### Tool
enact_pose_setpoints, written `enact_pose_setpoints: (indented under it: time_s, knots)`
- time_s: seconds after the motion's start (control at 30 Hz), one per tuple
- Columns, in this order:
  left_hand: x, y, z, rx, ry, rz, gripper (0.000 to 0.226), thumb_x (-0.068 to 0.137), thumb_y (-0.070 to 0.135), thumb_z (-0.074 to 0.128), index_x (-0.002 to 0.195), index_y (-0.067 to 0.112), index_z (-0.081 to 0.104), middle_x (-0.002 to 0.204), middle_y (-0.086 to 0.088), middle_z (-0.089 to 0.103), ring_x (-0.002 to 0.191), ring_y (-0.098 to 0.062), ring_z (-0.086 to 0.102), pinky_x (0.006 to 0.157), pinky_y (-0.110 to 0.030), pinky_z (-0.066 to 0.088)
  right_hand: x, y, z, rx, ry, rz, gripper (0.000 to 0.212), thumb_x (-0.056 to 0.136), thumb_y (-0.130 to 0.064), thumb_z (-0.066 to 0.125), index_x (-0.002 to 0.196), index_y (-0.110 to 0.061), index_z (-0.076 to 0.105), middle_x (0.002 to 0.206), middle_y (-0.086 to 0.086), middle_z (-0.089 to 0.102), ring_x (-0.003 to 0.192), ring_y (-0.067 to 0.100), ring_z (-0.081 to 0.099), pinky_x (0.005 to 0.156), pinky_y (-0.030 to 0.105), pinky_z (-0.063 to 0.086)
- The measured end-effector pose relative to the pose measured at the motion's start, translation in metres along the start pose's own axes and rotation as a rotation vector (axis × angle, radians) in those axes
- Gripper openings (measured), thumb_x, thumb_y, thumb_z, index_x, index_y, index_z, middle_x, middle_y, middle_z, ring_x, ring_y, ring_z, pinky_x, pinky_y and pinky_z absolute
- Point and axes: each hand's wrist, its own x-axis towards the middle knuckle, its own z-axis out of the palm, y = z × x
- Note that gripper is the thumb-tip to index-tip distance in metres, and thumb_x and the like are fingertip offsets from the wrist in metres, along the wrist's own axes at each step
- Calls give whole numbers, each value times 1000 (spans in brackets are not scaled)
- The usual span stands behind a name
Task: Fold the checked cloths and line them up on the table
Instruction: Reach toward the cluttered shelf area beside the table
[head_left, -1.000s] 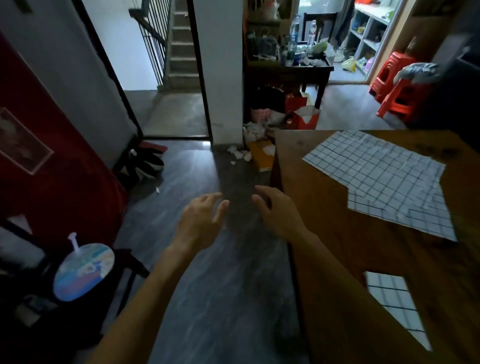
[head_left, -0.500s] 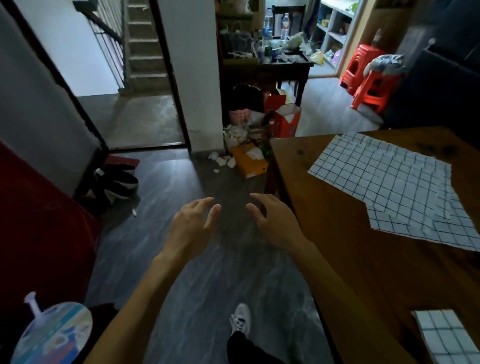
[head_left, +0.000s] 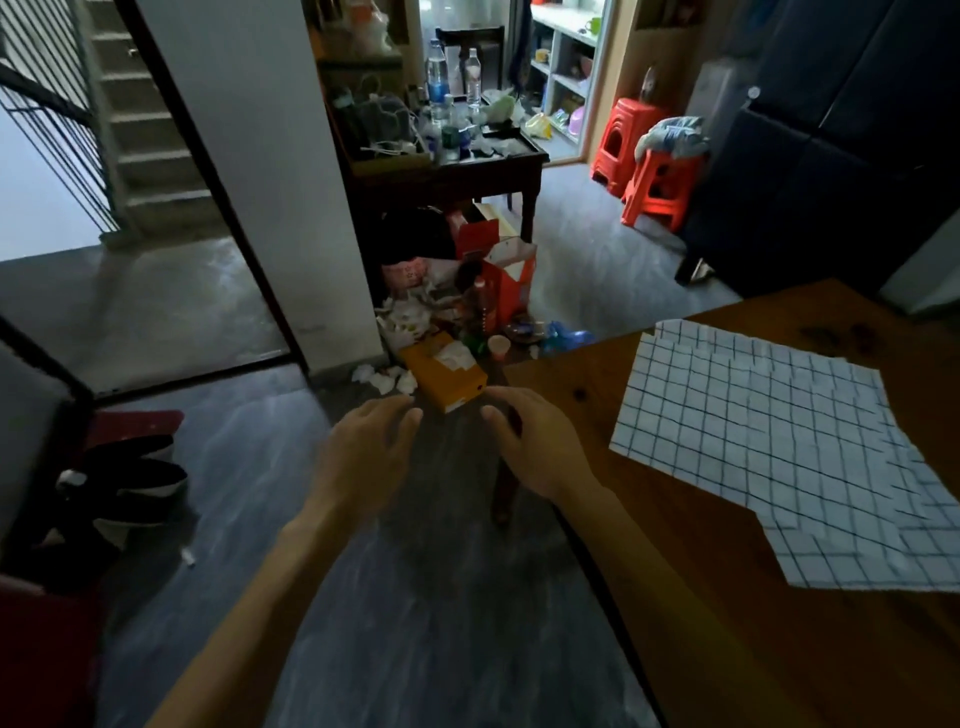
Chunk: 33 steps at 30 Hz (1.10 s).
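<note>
our left hand (head_left: 363, 457) and right hand (head_left: 535, 447) hang out in front of us, palms down, fingers loosely spread and gently curved, holding nothing. the left is over the dark floor (head_left: 426, 623); the right is at the near corner of the wooden table (head_left: 727, 623), not touching any cloth. the checked cloth (head_left: 748, 431) lies spread flat on the table, to the right of the right hand and apart from it. a second checked cloth (head_left: 872, 551) peeks out from under its near right edge, running off the frame.

the step, as we judge it, is the reach for the top cloth. to do it well we should bring both hands over to the table and pinch two neighbouring corners of the top sheet only, so the lower one does not drag along. then we lift just enough to free it, match corner to corner along the grid lines, and smooth the crease flat with our palms.
</note>
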Motion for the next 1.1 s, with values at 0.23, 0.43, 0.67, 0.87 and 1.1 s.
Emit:
enact_pose_setpoints:
  time_s: [0.23, 0.43, 0.67, 0.87, 1.1]
  knots:
    - [131, -74, 13, -107, -140, 131, 33, 98, 39, 39, 115, 20, 60, 111, -2, 62, 99, -16, 58, 83, -30, 47, 100, 16, 49, -124, 18, 153, 42, 98, -46, 42, 134, -25, 50, 130, -3, 57, 116, 10, 54, 97, 32, 47]
    - [241, -114, 0, -111, -281, 311, 35, 99, 34, 41, 124, 15, 57, 118, -1, 61, 100, -3, 50, 73, -5, 30, 189, -7, 71, -137, 145, 359, 41, 97, -43, 45, 136, -28, 47, 134, -6, 53, 118, 8, 51, 98, 27, 44]
    - [354, -114, 15, -145, -379, 390, 45, 98, 37, 39, 139, 19, 41, 132, -6, 53, 117, -18, 50, 92, -22, 34, 266, -10, 70, -94, 270, 486, 47, 96, -39, 52, 140, -26, 42, 136, -5, 52, 122, 9, 49, 100, 26, 41]
    - [442, -73, 93, -120, -499, 528, 46, 97, 43, 38, 138, 24, 40, 133, -1, 50, 119, -13, 48, 95, -26, 36, 307, 55, 52, -75, 371, 655, 43, 96, -42, 49, 136, -27, 46, 134, -6, 53, 121, 6, 49, 100, 26, 41]
    - [532, 13, 172, -39, -675, 699, 45, 96, 44, 39, 137, 24, 41, 130, 0, 52, 117, -12, 49, 95, -25, 36, 352, 161, 8, 1, 482, 822, 41, 98, -43, 45, 135, -26, 46, 135, -4, 51, 119, 4, 47, 95, 21, 33]
